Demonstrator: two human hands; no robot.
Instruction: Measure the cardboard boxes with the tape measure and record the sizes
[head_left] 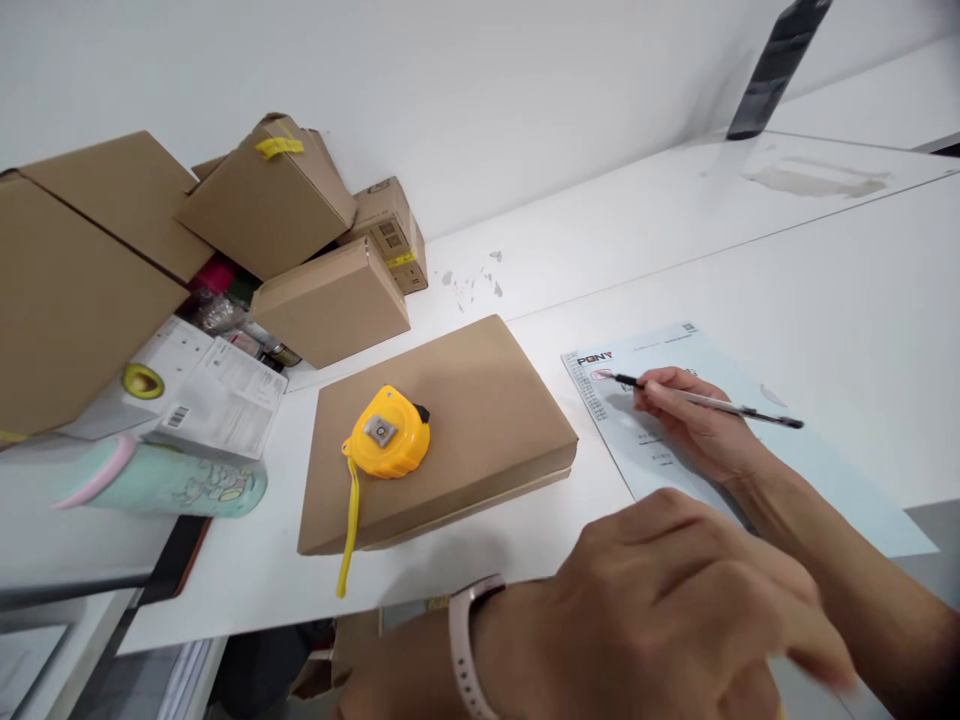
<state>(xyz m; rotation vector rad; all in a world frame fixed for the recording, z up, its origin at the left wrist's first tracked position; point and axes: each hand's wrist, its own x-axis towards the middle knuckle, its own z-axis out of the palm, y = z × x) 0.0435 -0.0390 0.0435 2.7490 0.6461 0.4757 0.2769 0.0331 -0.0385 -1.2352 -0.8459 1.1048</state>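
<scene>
My right hand is closed round a slim pen with a clear barrel and black ends. Its tip points at a small red mark by the heading of a pale blue printed sheet, and the hand rests over that sheet. In the foreground my left hand, wearing a pale pink wristband, is raised with curled fingers. Its fingertips are blurred and partly cut off, and a sliver of yellow shows below them. Left of the hands, a yellow tape measure with a wrist strap lies on a flat cardboard box.
Several cardboard boxes are piled at the back left. A white carton with an avocado picture stands below them, beside a mint tumbler lying on its side. A dark upright object stands at the back right of the white table.
</scene>
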